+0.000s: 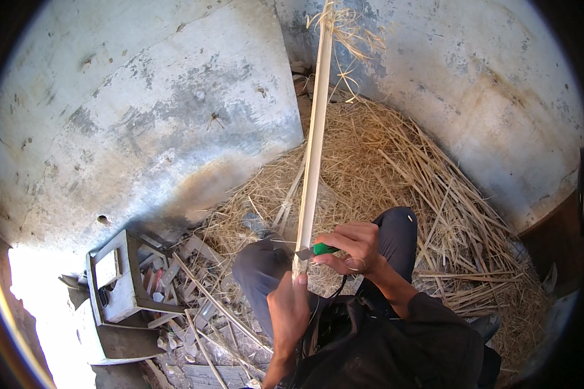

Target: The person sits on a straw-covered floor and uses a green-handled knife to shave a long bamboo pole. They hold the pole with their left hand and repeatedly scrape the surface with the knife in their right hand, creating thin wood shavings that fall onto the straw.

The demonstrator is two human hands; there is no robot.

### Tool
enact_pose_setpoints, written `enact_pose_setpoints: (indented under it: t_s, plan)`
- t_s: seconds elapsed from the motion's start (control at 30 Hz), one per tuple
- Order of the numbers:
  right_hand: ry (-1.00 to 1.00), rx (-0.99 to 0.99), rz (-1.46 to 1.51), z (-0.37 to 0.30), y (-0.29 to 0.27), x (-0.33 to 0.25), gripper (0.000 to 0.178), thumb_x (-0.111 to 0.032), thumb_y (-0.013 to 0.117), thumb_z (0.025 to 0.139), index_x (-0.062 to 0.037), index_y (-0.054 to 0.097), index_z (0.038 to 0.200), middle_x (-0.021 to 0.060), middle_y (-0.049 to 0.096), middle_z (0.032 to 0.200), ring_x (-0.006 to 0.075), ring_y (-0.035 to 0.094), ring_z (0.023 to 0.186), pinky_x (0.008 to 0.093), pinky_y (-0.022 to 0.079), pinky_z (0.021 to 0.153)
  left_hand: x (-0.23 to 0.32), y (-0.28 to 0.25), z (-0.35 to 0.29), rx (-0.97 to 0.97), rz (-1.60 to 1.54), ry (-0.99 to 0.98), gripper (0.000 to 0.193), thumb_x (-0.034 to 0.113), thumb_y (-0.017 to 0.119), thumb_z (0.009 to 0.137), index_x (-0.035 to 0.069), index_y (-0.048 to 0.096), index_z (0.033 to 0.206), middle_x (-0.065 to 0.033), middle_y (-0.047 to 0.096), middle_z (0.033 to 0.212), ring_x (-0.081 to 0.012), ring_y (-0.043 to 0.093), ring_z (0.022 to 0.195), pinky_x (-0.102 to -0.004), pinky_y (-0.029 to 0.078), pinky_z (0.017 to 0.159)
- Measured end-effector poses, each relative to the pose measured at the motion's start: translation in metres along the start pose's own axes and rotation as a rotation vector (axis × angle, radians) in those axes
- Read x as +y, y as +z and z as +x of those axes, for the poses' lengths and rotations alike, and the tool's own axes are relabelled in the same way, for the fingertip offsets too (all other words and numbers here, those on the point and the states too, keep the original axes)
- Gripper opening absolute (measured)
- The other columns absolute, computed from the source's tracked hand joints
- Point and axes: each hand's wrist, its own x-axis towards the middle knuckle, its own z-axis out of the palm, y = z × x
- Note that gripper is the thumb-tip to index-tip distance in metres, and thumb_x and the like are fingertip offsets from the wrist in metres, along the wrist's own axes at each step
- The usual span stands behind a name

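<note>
At the far left stands a whitish, grey-blotched wall (143, 110), and below it a box-shaped, open-fronted grey-white cabinet (120, 303) with mixed odds and ends inside, too small to make out. Beside it, thin pale wooden sticks (220, 302) lie slanting over a floor littered with scraps. Next comes the left knee in dark grey trousers (258, 264), bent. The left hand (289, 312) is closed around the lower end of a long, narrow, pale strip of split wood or cane (314, 146), its thumb pointing up along it. The strip rises almost upright from that grip, leaning slightly right, to the top edge, where curled straw-coloured shavings (352, 40) hang from it. Just above the left thumb, the flat grey metal blade (304, 254) of a short green-handled hand tool (324, 248) lies across the strip. The right hand (355, 246) is clamped on the green handle, fingers and thumb together around it. Behind and farther right, a heap of loose tan shavings (363, 142) gives way to long pale split slats (449, 194), piled against a curving, stained grey wall (474, 104).
</note>
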Motion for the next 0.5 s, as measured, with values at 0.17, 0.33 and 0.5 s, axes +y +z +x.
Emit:
enact_pose_setpoints:
  t_s: [0.17, 0.33, 0.5]
  plan:
    - [0.008, 0.003, -0.014, 0.002, -0.003, -0.004, 0.034, -0.044, 0.09, 0.086, -0.0114, 0.081, 0.094, -0.0001, 0.068, 0.068, 0.0184, 0.065, 0.055, 0.0332, 0.048, 0.052, 0.007, -0.002, -0.002, -0.021, -0.003, -0.017, 0.033, 0.023, 0.053, 0.116, -0.004, 0.064, 0.101, -0.0084, 0.057, 0.07, -0.0138, 0.048, 0.067, -0.0344, 0.044, 0.06]
    - [0.01, 0.021, -0.024, 0.003, -0.006, -0.001, 0.035, -0.044, 0.092, 0.084, -0.0117, 0.081, 0.093, -0.0005, 0.069, 0.069, 0.0181, 0.066, 0.056, 0.033, 0.048, 0.052, 0.013, -0.003, -0.004, -0.029, -0.008, -0.031, 0.033, 0.021, 0.054, 0.115, -0.003, 0.059, 0.093, -0.0198, 0.054, 0.068, -0.0279, 0.048, 0.059, -0.0412, 0.047, 0.061]
    - [0.002, 0.031, -0.06, 0.009, -0.01, -0.001, 0.034, -0.044, 0.092, 0.084, -0.0128, 0.081, 0.092, -0.0017, 0.07, 0.069, 0.0178, 0.067, 0.057, 0.0326, 0.048, 0.052, 0.013, -0.003, -0.007, -0.03, -0.02, -0.03, 0.034, 0.022, 0.053, 0.116, -0.002, 0.059, 0.093, -0.0175, 0.054, 0.067, -0.0258, 0.048, 0.059, -0.041, 0.046, 0.061]
